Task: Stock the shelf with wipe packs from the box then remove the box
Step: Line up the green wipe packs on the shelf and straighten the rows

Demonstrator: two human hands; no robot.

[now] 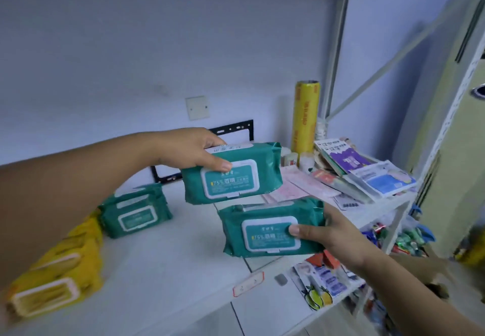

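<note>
Our left hand (189,149) grips the upper pack (233,172), thumb on its lid; our right hand (330,233) likewise grips the lower pack (267,230), both above the shelf (170,270).

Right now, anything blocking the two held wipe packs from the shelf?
Nothing visible. Left hand holds the upper pack, right hand the lower pack, both over bare shelf. Shelved pack lies left, pink papers right.

Shop: stocked shelf (183,270), price tag (248,284).
</note>
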